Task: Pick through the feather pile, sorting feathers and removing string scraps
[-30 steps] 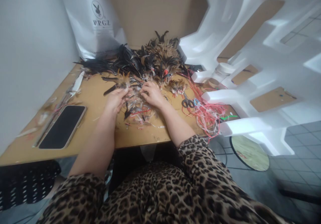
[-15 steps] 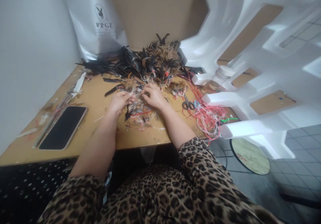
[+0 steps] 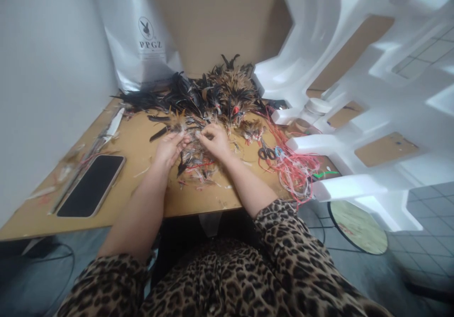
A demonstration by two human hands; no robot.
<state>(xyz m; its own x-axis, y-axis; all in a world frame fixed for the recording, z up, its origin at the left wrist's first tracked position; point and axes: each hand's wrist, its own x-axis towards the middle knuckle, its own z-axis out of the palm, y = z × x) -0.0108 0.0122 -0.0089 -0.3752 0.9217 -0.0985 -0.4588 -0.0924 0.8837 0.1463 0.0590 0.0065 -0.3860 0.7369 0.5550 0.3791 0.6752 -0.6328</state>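
Note:
My left hand [image 3: 169, 149] is closed in a pinch over the worktable [image 3: 142, 142]. A small tuft of brown feathers [image 3: 176, 119] sticks up from its fingertips. Just to the right, my right hand [image 3: 215, 139] pinches thumb against forefinger; a tiny pale bit shows at the tips, too small to name. Below both hands lies a litter of loose feathers and red string scraps [image 3: 198, 167]. Beyond them rises a heap of black and brown feathers [image 3: 234, 87]. A small feather bundle [image 3: 251, 130] lies right of my right hand.
Scissors [image 3: 266, 153] lie beside a tangle of red and white string [image 3: 296, 172]. A phone [image 3: 91, 185] rests at the left. White foam pieces [image 3: 319, 144] jut over the table's right side. A silvery bag [image 3: 142, 66] stands at the back.
My right hand's fingers have closed into a tighter pinch and drawn slightly apart from the feathers. The brown tuft at my left hand stands more upright. The view has shifted slightly.

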